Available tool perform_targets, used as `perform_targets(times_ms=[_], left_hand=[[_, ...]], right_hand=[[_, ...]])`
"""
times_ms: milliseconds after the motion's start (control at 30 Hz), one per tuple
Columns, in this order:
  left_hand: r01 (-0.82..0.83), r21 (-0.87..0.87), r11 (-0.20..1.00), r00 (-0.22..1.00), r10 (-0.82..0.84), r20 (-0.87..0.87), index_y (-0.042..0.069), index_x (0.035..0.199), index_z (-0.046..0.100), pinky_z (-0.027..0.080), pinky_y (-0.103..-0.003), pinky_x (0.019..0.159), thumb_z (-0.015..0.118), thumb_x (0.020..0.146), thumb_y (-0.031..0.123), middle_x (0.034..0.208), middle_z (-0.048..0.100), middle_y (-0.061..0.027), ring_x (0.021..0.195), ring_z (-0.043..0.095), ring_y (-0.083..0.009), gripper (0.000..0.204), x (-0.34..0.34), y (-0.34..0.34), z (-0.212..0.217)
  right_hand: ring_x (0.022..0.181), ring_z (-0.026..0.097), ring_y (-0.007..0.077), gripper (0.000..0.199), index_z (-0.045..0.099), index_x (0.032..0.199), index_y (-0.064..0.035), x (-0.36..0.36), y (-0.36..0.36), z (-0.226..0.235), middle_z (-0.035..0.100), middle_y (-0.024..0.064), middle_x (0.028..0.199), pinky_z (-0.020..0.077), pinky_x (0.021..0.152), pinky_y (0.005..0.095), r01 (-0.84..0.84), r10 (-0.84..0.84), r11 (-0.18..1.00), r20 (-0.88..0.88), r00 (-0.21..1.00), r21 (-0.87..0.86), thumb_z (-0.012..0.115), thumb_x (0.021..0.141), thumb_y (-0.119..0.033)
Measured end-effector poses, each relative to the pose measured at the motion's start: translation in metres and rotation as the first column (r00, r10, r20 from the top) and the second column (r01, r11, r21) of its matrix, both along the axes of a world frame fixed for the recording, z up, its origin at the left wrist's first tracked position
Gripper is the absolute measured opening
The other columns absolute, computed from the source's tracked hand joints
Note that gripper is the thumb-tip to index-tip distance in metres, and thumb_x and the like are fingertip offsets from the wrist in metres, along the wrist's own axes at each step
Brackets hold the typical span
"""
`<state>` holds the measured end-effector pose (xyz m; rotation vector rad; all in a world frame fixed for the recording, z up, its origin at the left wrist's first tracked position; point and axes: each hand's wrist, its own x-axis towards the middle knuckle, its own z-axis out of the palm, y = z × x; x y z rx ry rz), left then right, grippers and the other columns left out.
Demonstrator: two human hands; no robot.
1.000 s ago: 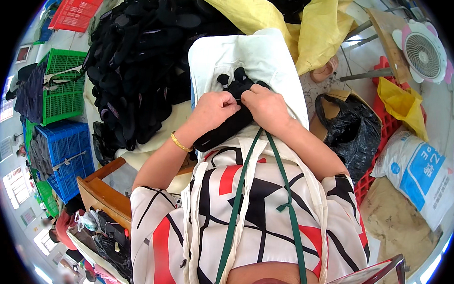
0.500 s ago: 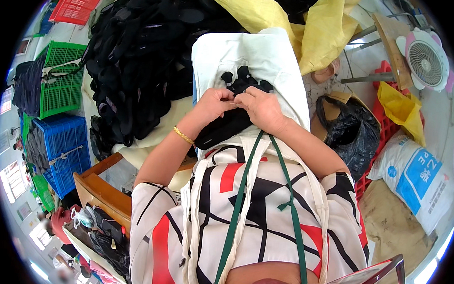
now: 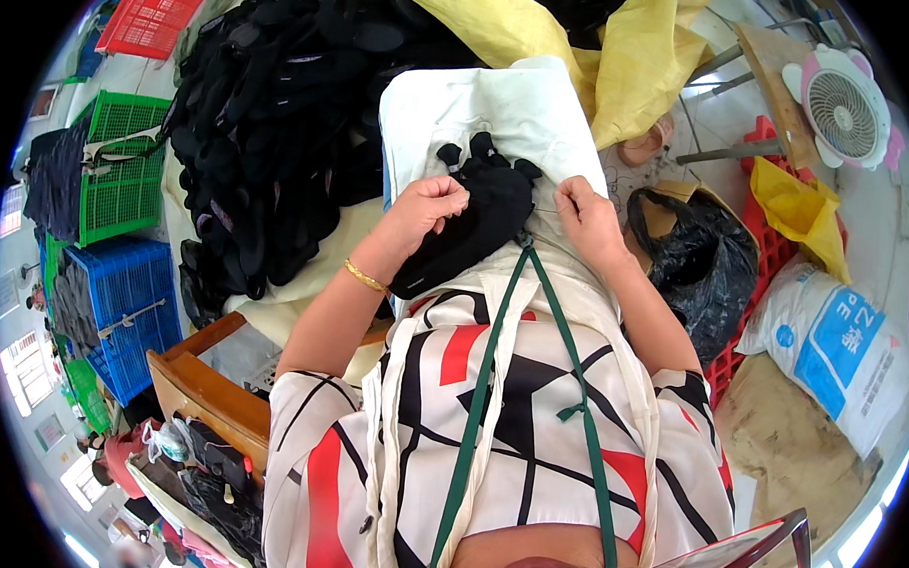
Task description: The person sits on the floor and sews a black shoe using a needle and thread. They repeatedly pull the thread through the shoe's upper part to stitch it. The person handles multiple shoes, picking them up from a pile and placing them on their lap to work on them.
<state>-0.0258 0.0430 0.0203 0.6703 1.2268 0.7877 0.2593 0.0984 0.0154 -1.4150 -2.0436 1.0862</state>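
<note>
On the white cloth (image 3: 570, 118) over my lap lies black fabric (image 3: 487, 210) with several short finger-like tips at its far end, somewhat like gloves. Over its left side is my left hand (image 3: 432, 205), closed with thumb and fingertips pinched together. My right hand (image 3: 589, 224) is raised to the right of the fabric, apart from it, its thumb and fingers also pinched. Whatever either pinch holds is too small to make out. A green cord (image 3: 492, 355) around my neck runs down to a small dark thing at the fabric's near edge.
A big heap of similar black pieces (image 3: 270, 127) lies at the far left. Green (image 3: 123, 162) and blue crates (image 3: 138, 313) stand left, beside a wooden frame (image 3: 211, 386). To the right are a black plastic bag (image 3: 706, 263), a white sack (image 3: 823, 337) and a fan (image 3: 843, 112).
My hands were together over the black fabric and are now apart. The right hand has moved off to the right; the left has stayed nearly in place, uncovering more of the fabric.
</note>
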Motion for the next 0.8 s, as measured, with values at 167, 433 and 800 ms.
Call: perform_targets(times_ms=[167,433,800], left_hand=[[0.310,0.536,0.785,0.826,0.057,-0.561,0.004,0.071,0.049,0.043,-0.026,0.064,0.082,0.078,0.012,0.087,0.059,-0.0032,0.070,0.051,-0.0114,0.034,0.010,0.002,0.007],[0.180,0.485,0.856,0.809,0.151,-0.568,0.002,0.079,0.051,0.048,-0.034,0.067,0.078,0.075,0.007,0.077,0.060,-0.0098,0.072,0.059,-0.0213,0.028,0.030,0.007,0.004],[0.265,0.406,0.875,0.757,0.072,-0.650,0.001,0.094,0.058,0.050,-0.037,0.067,0.078,0.076,0.015,0.080,0.064,-0.0115,0.074,0.063,-0.0240,0.031,0.032,0.017,0.018]], right_hand=[[0.064,0.064,0.0330,0.011,0.058,0.097,-0.0036,-0.001,0.000,0.008,0.065,0.0170,0.075,0.0515,0.063,0.0372,0.014,-0.015,1.000,-0.087,0.996,-0.004,0.063,0.093,-0.013],[0.064,0.055,0.0090,0.010,0.059,0.098,-0.0016,0.004,-0.005,0.018,0.062,0.0043,0.074,0.0464,0.061,0.0251,0.039,-0.057,0.995,-0.199,0.978,-0.094,0.062,0.096,-0.010],[0.076,0.051,0.0059,0.013,0.056,0.108,-0.0001,0.024,-0.033,0.129,0.061,0.0017,0.089,0.0421,0.070,0.0203,-0.559,0.283,0.826,-0.808,0.518,-0.069,0.061,0.097,-0.004]])
